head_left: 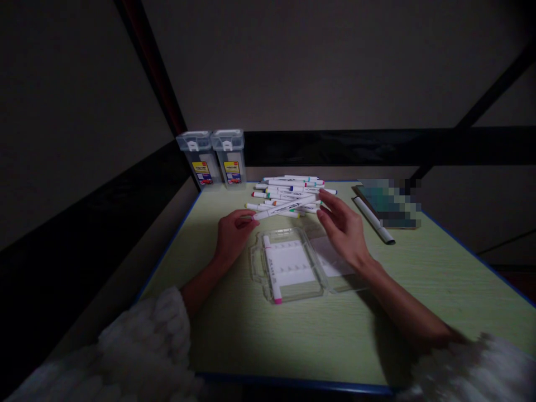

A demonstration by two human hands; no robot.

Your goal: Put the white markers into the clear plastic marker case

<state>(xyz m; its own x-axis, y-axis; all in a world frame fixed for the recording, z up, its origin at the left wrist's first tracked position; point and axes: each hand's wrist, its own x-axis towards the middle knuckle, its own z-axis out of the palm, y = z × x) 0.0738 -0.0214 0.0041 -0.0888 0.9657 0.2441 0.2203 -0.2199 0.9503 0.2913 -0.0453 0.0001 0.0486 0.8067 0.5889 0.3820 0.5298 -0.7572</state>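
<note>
My left hand (237, 237) pinches a white marker (287, 207) by its near left end, holding it aslant above the case. At the marker's far end is my right hand (345, 231), thumb and forefinger apart. The marker's tip reaches the forefinger; whether they touch I cannot tell. Below both hands a clear plastic case (299, 297) lies open, its right half partly hidden by my right hand. One pink-ended marker (272, 271) lies along the left side of the case, beside a white ridged insert (293, 262). Behind is a loose pile of white markers (288, 183) with coloured ends.
Two clear lidded boxes (200, 159) with yellow labels stand at the back left. To the right lie a rolled or tube-like white item (372, 220) and a flat, partly pixelated greenish object (377, 204). The pale green table (238, 340) has blue edges; walls stand behind.
</note>
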